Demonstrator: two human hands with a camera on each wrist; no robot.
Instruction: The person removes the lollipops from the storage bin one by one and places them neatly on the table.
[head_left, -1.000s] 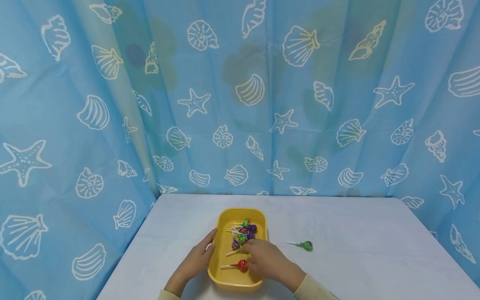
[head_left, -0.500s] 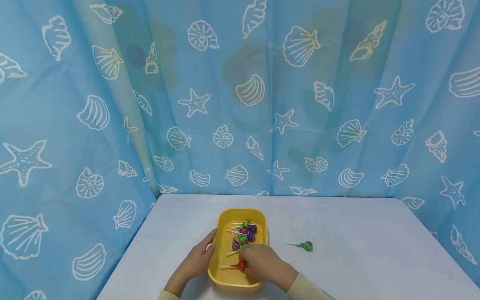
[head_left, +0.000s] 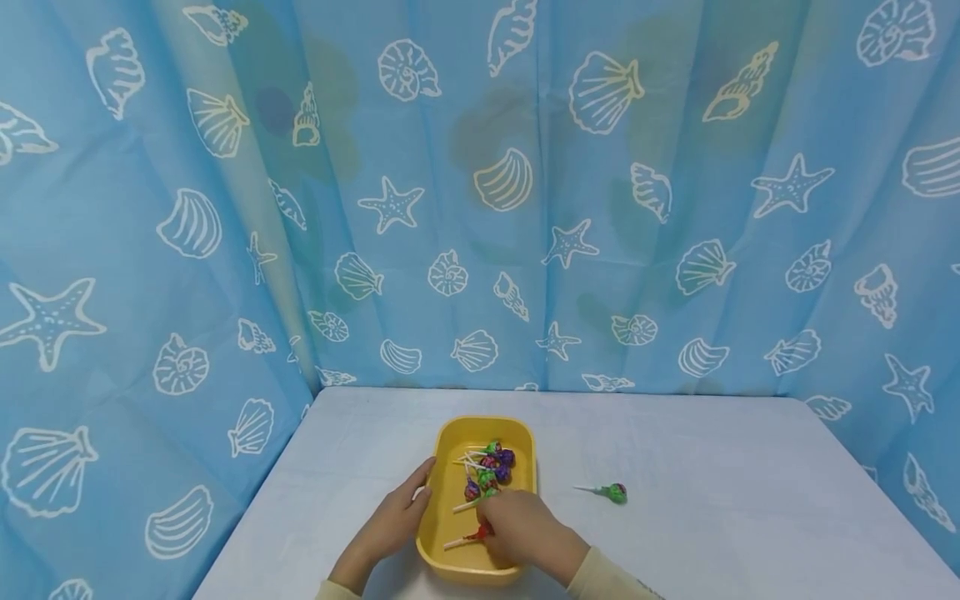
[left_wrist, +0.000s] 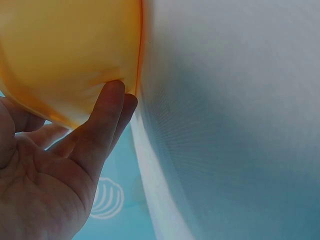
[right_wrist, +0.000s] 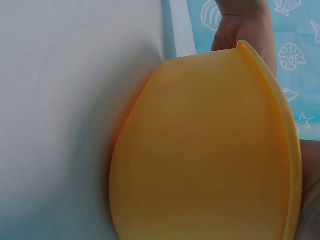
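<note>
In the head view a yellow plastic tray [head_left: 438,550] stands on the white table. My left hand [head_left: 393,518] touches its left side; in the left wrist view the fingers [left_wrist: 107,107] lie fairly straight against the outer wall. My right hand [head_left: 521,529] is inside the tray with curled fingers, at the head of a red lollipop [head_left: 471,537], which it mostly hides; only the stick and a bit of red show. Just above that hand lies a green lollipop [head_left: 477,500]. Several more wrapped lollipops [head_left: 491,468], purple, green and dark red, lie bunched toward the tray's far end.
One green lollipop [head_left: 611,492] lies on the white tablecloth [head_left: 712,500] right of the tray, stick to the left. A blue curtain [head_left: 480,208] with white shell prints hangs behind the table and along its left side.
My right hand has moved slightly left and down, and its fingers have curled in over the red lollipop, whose stick now tilts down to the left. The left hand and tray have stayed put.
</note>
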